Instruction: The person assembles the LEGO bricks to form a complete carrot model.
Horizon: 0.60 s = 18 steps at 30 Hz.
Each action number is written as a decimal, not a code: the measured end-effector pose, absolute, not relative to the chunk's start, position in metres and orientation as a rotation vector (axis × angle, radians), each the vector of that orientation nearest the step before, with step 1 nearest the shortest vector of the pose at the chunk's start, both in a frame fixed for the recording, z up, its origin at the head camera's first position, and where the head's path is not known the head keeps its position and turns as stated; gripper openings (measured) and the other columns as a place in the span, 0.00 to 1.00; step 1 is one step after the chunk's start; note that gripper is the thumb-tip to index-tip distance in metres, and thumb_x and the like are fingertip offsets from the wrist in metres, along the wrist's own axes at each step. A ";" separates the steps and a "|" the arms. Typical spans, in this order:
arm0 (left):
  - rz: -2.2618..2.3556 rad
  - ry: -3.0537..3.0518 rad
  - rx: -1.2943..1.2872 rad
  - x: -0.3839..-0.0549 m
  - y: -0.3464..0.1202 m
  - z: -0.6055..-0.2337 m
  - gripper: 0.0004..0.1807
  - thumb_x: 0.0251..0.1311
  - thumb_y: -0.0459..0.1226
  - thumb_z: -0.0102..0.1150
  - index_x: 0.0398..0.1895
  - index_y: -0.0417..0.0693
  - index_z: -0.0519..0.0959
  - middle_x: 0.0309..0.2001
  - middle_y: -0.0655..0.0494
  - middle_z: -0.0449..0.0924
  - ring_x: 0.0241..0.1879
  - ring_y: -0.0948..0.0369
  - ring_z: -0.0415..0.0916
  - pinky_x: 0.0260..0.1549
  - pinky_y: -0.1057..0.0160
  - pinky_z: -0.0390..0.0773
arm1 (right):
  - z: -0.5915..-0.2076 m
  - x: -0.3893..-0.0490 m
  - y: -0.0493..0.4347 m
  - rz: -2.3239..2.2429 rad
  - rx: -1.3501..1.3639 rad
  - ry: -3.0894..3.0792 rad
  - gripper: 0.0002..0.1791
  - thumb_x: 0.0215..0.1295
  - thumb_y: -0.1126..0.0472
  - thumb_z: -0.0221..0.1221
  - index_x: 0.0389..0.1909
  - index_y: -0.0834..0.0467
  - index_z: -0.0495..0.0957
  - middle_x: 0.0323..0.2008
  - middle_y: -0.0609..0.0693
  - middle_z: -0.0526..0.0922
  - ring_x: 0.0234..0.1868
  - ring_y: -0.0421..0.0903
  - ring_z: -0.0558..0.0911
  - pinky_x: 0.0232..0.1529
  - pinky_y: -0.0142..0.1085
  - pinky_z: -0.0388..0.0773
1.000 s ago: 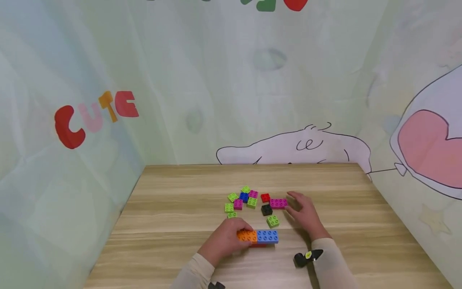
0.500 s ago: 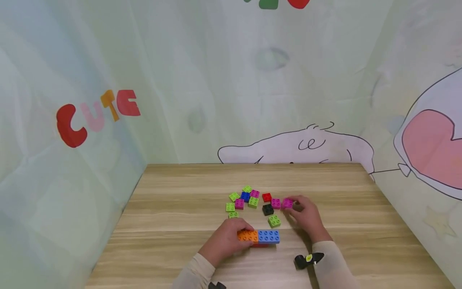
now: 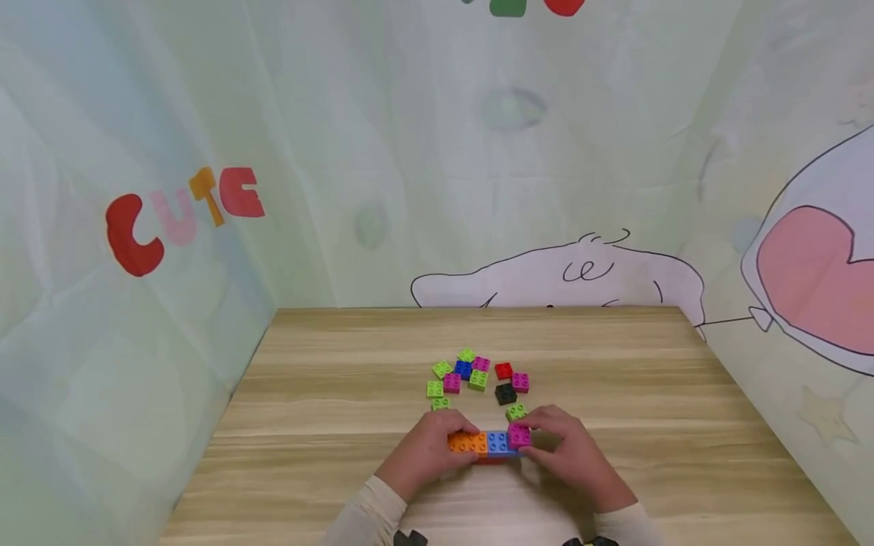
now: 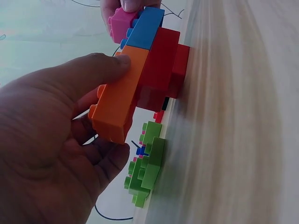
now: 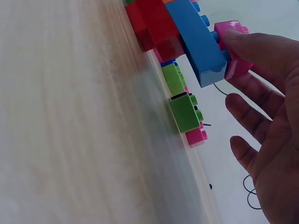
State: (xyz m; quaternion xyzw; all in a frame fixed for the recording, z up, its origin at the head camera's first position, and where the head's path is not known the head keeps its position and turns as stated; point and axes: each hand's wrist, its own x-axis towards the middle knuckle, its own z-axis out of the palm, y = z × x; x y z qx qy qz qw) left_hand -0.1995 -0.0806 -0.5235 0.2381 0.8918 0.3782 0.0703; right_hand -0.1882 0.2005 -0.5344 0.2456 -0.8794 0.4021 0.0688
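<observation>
My left hand (image 3: 430, 444) grips the orange brick (image 4: 119, 93) of a built stack, thumb on the near side and fingers on the far side. Beside the orange brick, in the same top layer, is a blue brick (image 5: 198, 42). Two red layers lie under them, a wider red brick (image 4: 160, 70) over a lower red one (image 4: 181, 70). Between thumb and fingers my right hand (image 3: 570, 451) pinches a pink brick (image 3: 520, 436) at the right end of the blue brick's top. In the right wrist view the pink brick sits slightly tilted against the blue studs.
Behind the stack, loose small bricks lie on the wooden table (image 3: 328, 394): several lime green ones (image 3: 479, 380), a dark blue one (image 3: 463, 369), a red one (image 3: 504, 371), a black one (image 3: 506, 393) and several pink ones (image 3: 520, 382). A printed curtain (image 3: 341, 189) hangs behind.
My right hand has picked up one pink brick from beside another pink one and brought it down and left onto the blue brick. My left hand keeps its grip on the stack.
</observation>
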 end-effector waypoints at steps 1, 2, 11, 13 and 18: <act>1.135 2.684 0.721 -0.200 -0.081 -0.523 0.16 0.54 0.43 0.78 0.47 0.57 0.88 0.44 0.69 0.84 0.46 0.68 0.78 0.54 0.57 0.80 | -0.534 -0.188 0.201 1.206 0.744 -2.664 0.22 0.56 0.58 0.77 0.53 0.46 0.87 0.47 0.32 0.84 0.50 0.37 0.81 0.55 0.43 0.82; 1.135 2.683 0.727 -0.200 -0.081 -0.523 0.16 0.54 0.43 0.78 0.47 0.57 0.89 0.44 0.69 0.84 0.46 0.68 0.77 0.53 0.57 0.80 | -0.534 -0.188 0.201 1.196 0.747 -2.678 0.22 0.56 0.58 0.76 0.54 0.46 0.87 0.47 0.32 0.84 0.50 0.37 0.81 0.55 0.42 0.82; 1.130 2.689 0.750 -0.200 -0.081 -0.522 0.15 0.55 0.44 0.78 0.46 0.57 0.89 0.44 0.70 0.84 0.46 0.68 0.78 0.54 0.57 0.80 | -0.531 -0.180 0.193 1.314 0.638 -2.649 0.15 0.60 0.58 0.74 0.47 0.41 0.87 0.44 0.32 0.85 0.44 0.37 0.82 0.48 0.38 0.83; 1.131 2.687 0.752 -0.201 -0.081 -0.523 0.15 0.55 0.44 0.78 0.46 0.57 0.89 0.44 0.70 0.84 0.46 0.68 0.78 0.54 0.57 0.80 | -0.531 -0.178 0.186 1.426 0.498 -2.658 0.08 0.65 0.57 0.71 0.43 0.41 0.87 0.41 0.34 0.85 0.43 0.39 0.82 0.46 0.36 0.82; 1.129 2.689 0.760 -0.201 -0.080 -0.524 0.15 0.55 0.43 0.78 0.46 0.55 0.89 0.43 0.69 0.84 0.46 0.68 0.78 0.54 0.58 0.79 | -0.530 -0.177 0.171 1.631 0.100 -2.689 0.06 0.69 0.51 0.68 0.37 0.49 0.87 0.37 0.43 0.86 0.39 0.43 0.82 0.42 0.35 0.82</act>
